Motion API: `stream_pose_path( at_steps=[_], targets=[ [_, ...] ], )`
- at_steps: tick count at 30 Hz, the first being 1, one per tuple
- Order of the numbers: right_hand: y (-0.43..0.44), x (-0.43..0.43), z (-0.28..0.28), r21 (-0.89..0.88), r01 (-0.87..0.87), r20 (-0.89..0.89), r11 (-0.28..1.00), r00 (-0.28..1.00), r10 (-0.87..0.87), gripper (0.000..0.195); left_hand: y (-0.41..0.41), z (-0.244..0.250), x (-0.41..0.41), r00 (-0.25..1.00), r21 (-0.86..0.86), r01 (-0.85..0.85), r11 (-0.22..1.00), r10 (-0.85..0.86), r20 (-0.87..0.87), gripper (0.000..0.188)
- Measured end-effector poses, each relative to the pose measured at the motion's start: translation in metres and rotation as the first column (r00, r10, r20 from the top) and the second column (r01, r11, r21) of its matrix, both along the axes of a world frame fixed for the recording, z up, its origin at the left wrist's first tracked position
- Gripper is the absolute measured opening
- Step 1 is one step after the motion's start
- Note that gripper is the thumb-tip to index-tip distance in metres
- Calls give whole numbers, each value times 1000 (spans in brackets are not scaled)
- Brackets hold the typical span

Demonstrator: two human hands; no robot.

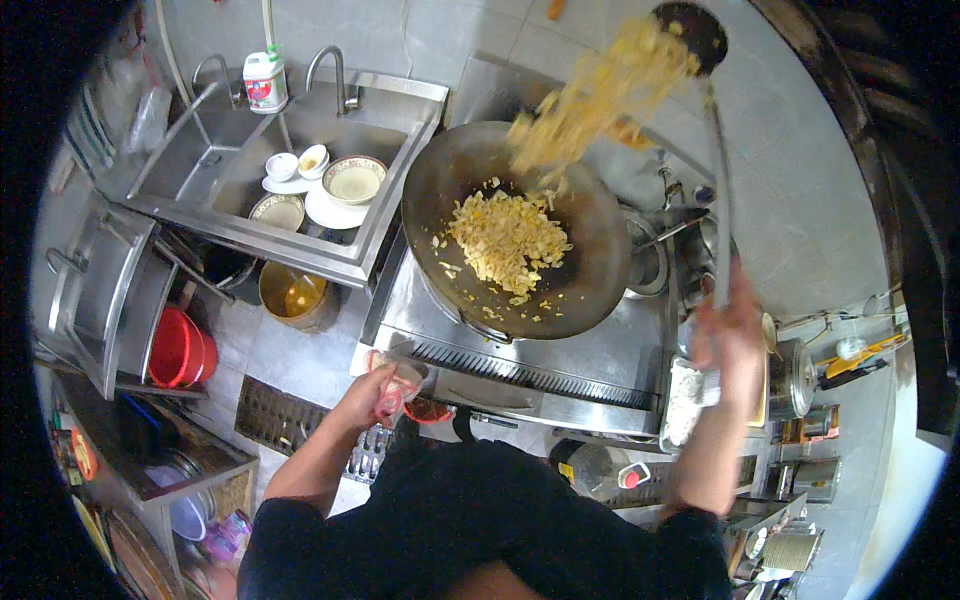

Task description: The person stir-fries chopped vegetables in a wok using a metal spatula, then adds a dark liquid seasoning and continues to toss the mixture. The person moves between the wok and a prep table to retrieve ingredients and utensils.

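Note:
My right hand grips the long handle of a metal ladle, its dark bowl raised at the upper right. A blurred stream of yellowish chopped food hangs in the air between the ladle bowl and the wok's far right side. Below it, the large dark wok sits on the stove, with a heap of pale-yellow chopped food in its middle and small bits around its wall. My left hand holds a crumpled red-and-white cloth at the stove's front left corner, apart from the wok.
Left of the wok, a steel double sink holds plates and small bowls. A soap jug stands on its back ledge. A metal pot and a red bucket stand low at left. A white-filled tray lies near my right forearm.

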State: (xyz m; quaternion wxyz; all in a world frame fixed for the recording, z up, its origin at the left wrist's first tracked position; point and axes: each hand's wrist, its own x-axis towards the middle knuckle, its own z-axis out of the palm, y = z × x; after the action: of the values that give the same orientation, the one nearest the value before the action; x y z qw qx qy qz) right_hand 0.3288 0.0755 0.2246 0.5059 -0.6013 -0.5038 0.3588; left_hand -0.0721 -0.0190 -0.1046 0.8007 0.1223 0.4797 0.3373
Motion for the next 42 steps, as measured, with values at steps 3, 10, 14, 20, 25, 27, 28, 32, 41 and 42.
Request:
stream_pose_path(
  at_steps=[3, 10, 14, 20, 25, 27, 28, 32, 41, 42],
  targets=[
    [-9, -39, -107, -118, -108, -83, 987, 992, 98, 76, -9, -2, -8, 996, -17, 35, 999, -36, -86, 44],
    [-11, 3, -151, 15, -124, 154, 992, 981, 120, 71, 10, 28, 12, 989, 29, 138, 990, -137, -49, 55],
    [-5, 2, -165, -249, -113, 547, 962, 803, 236, 71, 62, 52, 63, 962, 75, -104, 992, 81, 260, 38],
    [-31, -15, -167, -498, -195, 746, 845, 400, 532, 69, 127, 56, 123, 936, 103, -255, 961, 219, 274, 28],
    [-97, 16, -94, -571, -239, 750, 785, 236, 618, 71, 119, 51, 131, 926, 142, -353, 925, 324, 193, 27],
    [-82, 18, -101, -601, -207, 748, 772, 193, 635, 72, 120, 50, 131, 928, 115, -354, 928, 333, 168, 24],
    [-57, 16, -114, -581, -226, 764, 782, 181, 619, 73, 122, 49, 130, 934, 125, -343, 931, 322, 157, 23],
    [56, -3, -195, -229, -204, 844, 952, 447, 298, 63, 134, 45, 129, 949, 151, -294, 944, 268, 168, 24],
    [-60, -30, -134, -488, -313, 748, 815, 331, 575, 70, 147, 42, 112, 980, 99, -143, 985, 127, 150, 26],
    [-68, -22, -130, -534, -330, 723, 778, 298, 623, 70, 147, 40, 109, 986, 49, -115, 992, 108, 123, 22]
  ],
)
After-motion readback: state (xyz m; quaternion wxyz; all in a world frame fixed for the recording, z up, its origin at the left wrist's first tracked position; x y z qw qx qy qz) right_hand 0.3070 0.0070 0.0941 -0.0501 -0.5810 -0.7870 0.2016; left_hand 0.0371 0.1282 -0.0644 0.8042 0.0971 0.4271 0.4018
